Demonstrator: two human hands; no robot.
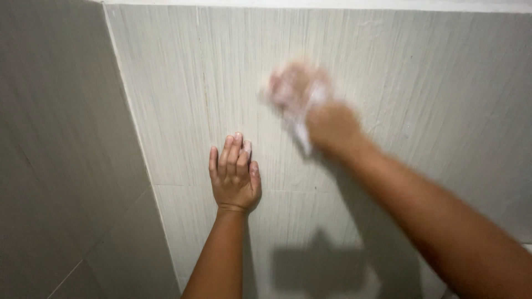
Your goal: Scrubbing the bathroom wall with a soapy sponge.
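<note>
My left hand (235,174) lies flat against a pale grey tiled wall (432,83), fingers together and pointing up, with a bit of white foam at the fingertips. My right hand (327,124) is blurred with motion, higher up and to the right on the same wall. It is pressed on a soapy white and pinkish cloth or sponge (296,91) that is covered in foam. Both forearms reach up from the bottom of the view.
A second tiled wall (55,155) meets the first at a corner on the left. A white strip (332,3) runs along the top edge. A dark shadow (318,266) falls on the wall below my hands.
</note>
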